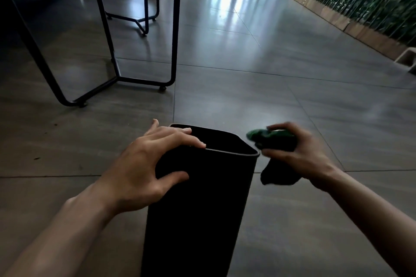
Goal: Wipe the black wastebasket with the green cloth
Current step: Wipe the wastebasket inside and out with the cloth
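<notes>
The black wastebasket (198,204) stands upright on the tiled floor at the bottom centre, its open rim toward the top. My left hand (146,164) grips its near-left top corner, fingers over the rim and thumb on the side wall. My right hand (299,155) is just right of the rim's right corner, closed around the bunched green cloth (272,139). Part of the cloth hangs down dark below the hand, beside the basket's right wall. I cannot tell whether the cloth touches the basket.
A table with black metal legs (173,29) stands to the upper left, its foot bar close in front of the basket. A green plant wall with a wooden base (360,7) runs along the right. Grey floor tiles (247,85) stretch ahead toward glass doors.
</notes>
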